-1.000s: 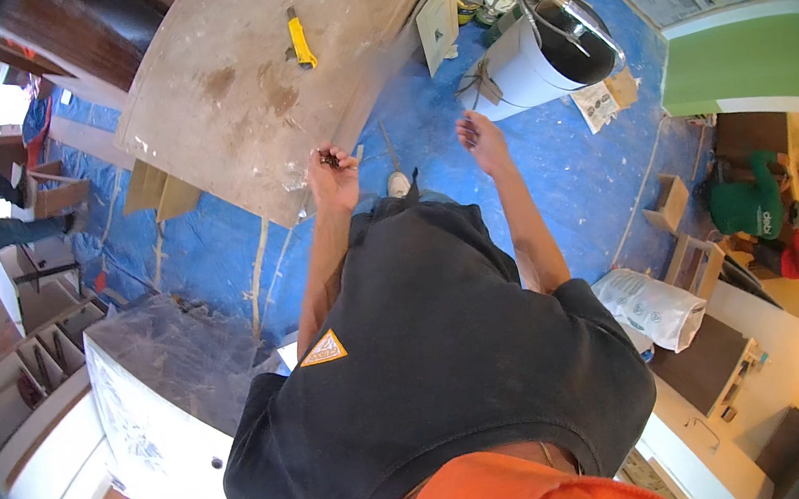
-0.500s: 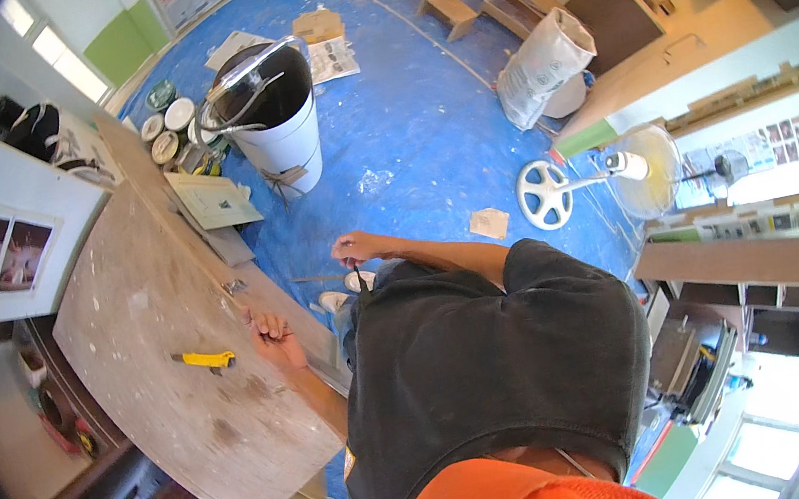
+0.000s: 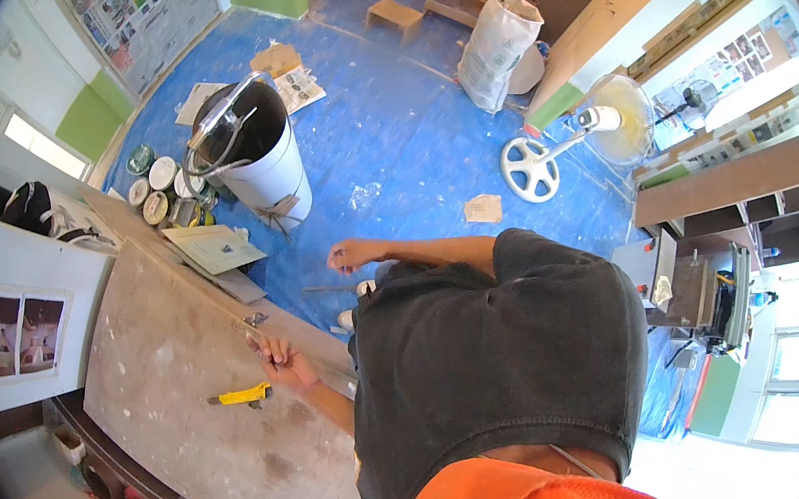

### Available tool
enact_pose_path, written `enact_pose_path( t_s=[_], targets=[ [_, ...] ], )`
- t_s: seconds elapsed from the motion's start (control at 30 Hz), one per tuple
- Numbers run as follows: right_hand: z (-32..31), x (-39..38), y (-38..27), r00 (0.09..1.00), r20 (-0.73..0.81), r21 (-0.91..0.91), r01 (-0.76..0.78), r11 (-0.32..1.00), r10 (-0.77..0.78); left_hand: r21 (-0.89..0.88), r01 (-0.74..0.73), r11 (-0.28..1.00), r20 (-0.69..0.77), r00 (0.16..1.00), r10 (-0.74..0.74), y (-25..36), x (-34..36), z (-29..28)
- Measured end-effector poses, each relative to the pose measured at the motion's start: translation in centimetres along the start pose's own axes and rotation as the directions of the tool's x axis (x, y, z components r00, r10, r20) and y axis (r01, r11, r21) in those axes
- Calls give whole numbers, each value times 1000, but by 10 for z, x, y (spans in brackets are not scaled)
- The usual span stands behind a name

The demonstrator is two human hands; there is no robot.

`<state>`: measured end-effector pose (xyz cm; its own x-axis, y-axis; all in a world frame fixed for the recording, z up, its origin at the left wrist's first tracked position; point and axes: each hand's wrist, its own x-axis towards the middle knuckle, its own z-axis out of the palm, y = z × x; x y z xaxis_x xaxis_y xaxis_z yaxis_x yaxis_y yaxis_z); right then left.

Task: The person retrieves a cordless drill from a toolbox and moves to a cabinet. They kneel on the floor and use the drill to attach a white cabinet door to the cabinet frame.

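As the view turns, left hand [image 3: 286, 364] nears cutter [image 3: 243, 396].

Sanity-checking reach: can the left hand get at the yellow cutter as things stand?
Probably yes: the cutter lies uncovered on the tabletop, close beside the left hand, with nothing visible between. Whether that hand is empty, I can't tell.

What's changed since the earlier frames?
The view swung right. The left hand moved nearer the knife; dark bits in its palm at first no longer show there. A small pile shows near it on the table. The knife stayed on the table, the bucket on the blue sheet.
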<state>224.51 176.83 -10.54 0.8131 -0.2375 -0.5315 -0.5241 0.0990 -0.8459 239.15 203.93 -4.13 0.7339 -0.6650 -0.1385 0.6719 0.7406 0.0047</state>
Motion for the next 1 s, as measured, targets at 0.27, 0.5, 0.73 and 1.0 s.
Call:
enact_pose_path(
  t_s=[0.27, 0.5, 0.73, 1.0],
  targets=[
    [20, 21, -8, 996, 82, -54, 26, 998, -22, 476, 132, 870, -356, 933, 54, 6, -8, -42],
    [88, 84, -28, 931, 334, -499, 304, 812, -144, 756, 165, 634, -490, 784, 380, 23, -65, -45],
    [238, 136, -81, 583, 585, -430, 812, 394, -564, 678, -44, 734, -467, 745, 476, 25, -108, -30],
    [338, 138, -84, 625, 659, -618, 767, 173, -419, 627, -329, 706, -481, 549, 683, 10, -114, -67]
  ],
)
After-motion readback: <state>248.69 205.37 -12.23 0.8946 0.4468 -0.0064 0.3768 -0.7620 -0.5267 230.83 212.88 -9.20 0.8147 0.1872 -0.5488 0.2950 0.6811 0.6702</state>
